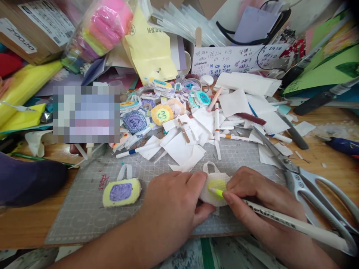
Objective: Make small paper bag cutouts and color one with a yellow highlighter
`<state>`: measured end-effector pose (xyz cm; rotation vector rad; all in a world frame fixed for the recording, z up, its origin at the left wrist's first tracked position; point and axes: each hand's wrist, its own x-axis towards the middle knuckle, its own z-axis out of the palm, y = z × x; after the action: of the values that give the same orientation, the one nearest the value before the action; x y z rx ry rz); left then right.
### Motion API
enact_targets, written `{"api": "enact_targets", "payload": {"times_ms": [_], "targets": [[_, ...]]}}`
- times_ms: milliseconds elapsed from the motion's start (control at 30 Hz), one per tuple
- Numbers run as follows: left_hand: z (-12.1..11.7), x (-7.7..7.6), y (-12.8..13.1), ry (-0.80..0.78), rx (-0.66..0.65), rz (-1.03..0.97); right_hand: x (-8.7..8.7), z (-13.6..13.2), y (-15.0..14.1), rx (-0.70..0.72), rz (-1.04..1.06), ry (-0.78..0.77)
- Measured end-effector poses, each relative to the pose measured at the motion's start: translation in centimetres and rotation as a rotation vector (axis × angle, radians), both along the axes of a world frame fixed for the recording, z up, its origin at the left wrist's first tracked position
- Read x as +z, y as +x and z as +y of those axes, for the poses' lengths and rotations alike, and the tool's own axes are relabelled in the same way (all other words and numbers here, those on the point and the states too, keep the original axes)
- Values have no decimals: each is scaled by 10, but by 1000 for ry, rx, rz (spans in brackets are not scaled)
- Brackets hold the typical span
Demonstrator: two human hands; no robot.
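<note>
My right hand grips a white marker with a yellow-green tip. That tip touches a small round white textured piece with a loop, whose middle carries a yellow patch. Against the left side of this piece, my left hand holds it down on the grey cutting mat, with thumb and fingers closed on its edge. To the left lies a similar looped piece, coloured yellow with a purple centre.
Large scissors lie on the right, close to my right hand. Behind my hands are paper scraps, several markers and a pile of coloured looped pieces. A cardboard box stands back left; a blue-handled tool lies far right.
</note>
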<state>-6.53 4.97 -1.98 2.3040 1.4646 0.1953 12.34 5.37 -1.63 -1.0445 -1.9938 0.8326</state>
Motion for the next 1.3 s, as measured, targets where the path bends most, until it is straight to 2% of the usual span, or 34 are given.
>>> {"api": "enact_targets", "payload": {"times_ms": [100, 267, 367, 600, 767, 1100, 1300], "targets": [[-1, -1, 0, 6, 10, 3, -4, -1, 0, -60, 0, 40], [-1, 0, 1, -3, 19, 8, -9, -7, 6, -225, 0, -14], [0, 1, 1, -5, 17, 15, -10, -10, 9, -253, 9, -18], [-1, 3, 2, -16, 34, 29, -10, -10, 8, -224, 34, -24], [-1, 2, 1, -9, 31, 27, -6, -7, 7, -109, 21, -65], [0, 3, 1, -37, 26, 32, -3, -5, 4, 9, 47, -46], [-1, 4, 0, -30, 21, 32, -5, -9, 8, -13, 61, -50]]}}
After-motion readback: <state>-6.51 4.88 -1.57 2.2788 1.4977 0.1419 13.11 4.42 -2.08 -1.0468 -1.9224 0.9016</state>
